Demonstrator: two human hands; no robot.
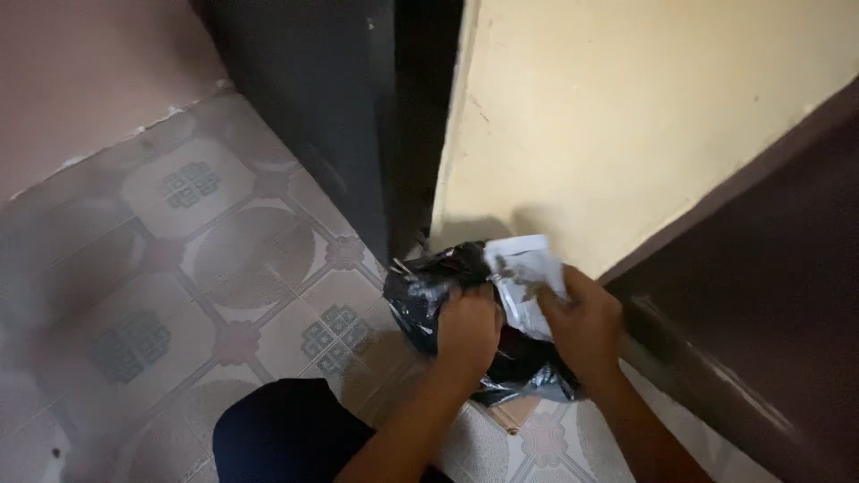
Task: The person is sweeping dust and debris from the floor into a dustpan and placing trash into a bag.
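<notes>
Dark trousers [286,434] are seen nearest, at 7 o'clock in the view, over the patterned tiled floor [179,268]. Beyond them, a black plastic bag [425,295] is set on the floor at 5 o'clock from centre, against the foot of the cream wall [626,125] and just beside the dark door [331,107]. The bag's rim is clutched by the left hand [467,329], its grip closed. A crumpled white paper [528,279] is pinched by the right hand [583,324] over the bag's mouth.
</notes>
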